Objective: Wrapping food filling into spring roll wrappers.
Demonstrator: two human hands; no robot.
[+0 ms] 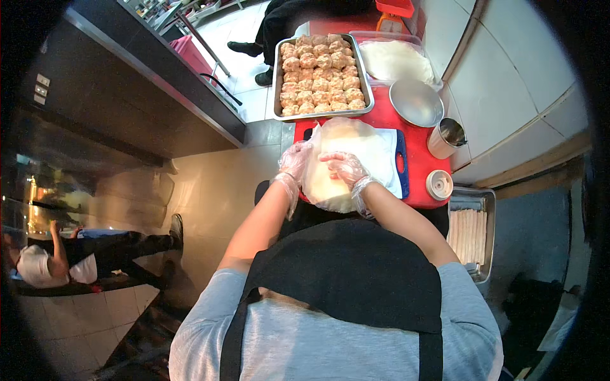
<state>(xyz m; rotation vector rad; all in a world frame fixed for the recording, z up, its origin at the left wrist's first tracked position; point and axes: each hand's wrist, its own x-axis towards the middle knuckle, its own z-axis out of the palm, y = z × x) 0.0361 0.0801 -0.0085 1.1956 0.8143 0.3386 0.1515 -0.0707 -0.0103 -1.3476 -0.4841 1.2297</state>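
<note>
A round, thin, pale wrapper sheet (329,190) lies over a white cloth (386,143) on a blue-edged cutting board (404,178). My left hand (294,159), in a clear plastic glove, pinches the sheet's raised left edge. Also gloved, my right hand (345,167) is over the middle of the sheet with its fingers bent. Whether those fingertips grip the sheet is hidden. Beyond the board, a metal tray (370,102) holds rows of meat filling balls (320,85).
On the red table (381,102) stand a plastic container (371,82) of pale sheets, a metal bowl (417,102), a metal cup (445,138) and a white lid (439,185). An orange scale (390,23) stands behind. Long rolls fill a low tray (491,228) at right. Two other people are nearby.
</note>
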